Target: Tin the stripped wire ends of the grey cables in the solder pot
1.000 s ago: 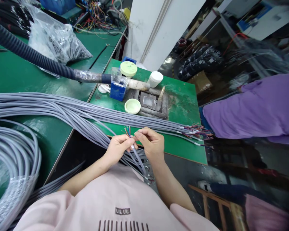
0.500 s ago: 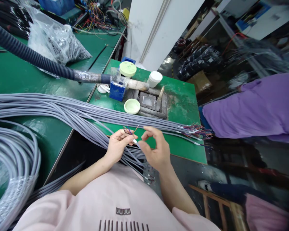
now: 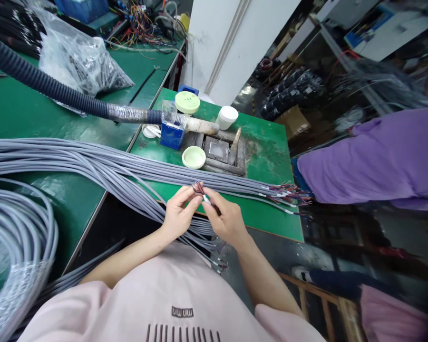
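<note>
The stripped end of a grey cable is between my hands, its thin coloured wires (image 3: 199, 187) fanning out above a white sleeve (image 3: 206, 199). My left hand (image 3: 178, 213) is closed, thumb and fingers pinching at these wires. My right hand (image 3: 227, 219) grips the cable by the white sleeve from the other side. Just beyond my fingers, a thick bundle of grey cables (image 3: 157, 169) runs across the green bench. Its stripped ends (image 3: 288, 192) lie at the right edge.
Behind the bundle stand a solder pot (image 3: 218, 150), a pale green tub (image 3: 193, 157) and a white tub (image 3: 227, 117). A black hose (image 3: 74, 97) reaches in from the left above a blue box (image 3: 171, 135). Coiled cable (image 3: 21, 228) lies at left. A person in a purple top (image 3: 378, 156) is at right.
My right hand has moved left and closed on the cable by its white sleeve. The coloured wires, spread apart before, are now gathered closer together between my fingers.
</note>
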A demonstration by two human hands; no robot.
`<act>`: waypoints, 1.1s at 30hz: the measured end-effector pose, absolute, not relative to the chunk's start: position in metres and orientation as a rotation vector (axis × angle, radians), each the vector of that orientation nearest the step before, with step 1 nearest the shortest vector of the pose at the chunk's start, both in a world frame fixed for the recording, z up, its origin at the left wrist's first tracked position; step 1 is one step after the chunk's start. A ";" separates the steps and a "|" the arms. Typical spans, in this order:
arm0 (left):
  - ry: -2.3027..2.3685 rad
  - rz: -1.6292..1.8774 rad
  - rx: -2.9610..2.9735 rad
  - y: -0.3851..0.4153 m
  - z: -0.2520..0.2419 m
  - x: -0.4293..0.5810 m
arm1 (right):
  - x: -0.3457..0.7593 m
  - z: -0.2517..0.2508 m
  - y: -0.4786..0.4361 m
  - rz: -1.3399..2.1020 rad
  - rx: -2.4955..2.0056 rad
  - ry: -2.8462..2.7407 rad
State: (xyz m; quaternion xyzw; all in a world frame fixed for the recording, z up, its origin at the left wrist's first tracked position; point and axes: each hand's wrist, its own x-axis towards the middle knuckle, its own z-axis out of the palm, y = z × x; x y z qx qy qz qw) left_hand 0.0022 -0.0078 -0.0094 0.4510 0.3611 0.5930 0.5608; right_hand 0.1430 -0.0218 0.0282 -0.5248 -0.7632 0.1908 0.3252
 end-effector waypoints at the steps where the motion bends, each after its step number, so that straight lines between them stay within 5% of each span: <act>1: 0.841 1.397 1.115 -0.007 -0.008 0.002 | 0.146 0.029 -0.019 0.617 -1.384 -1.911; 6: 0.798 1.362 1.069 -0.007 -0.009 0.001 | 0.160 0.027 -0.001 1.144 -1.310 -1.351; 14: 1.074 1.357 1.622 0.015 -0.022 -0.028 | 0.167 0.025 0.051 1.427 -1.199 -1.067; 33: 1.324 1.327 1.935 0.039 -0.046 -0.048 | 0.152 0.012 0.125 1.471 -1.562 -1.279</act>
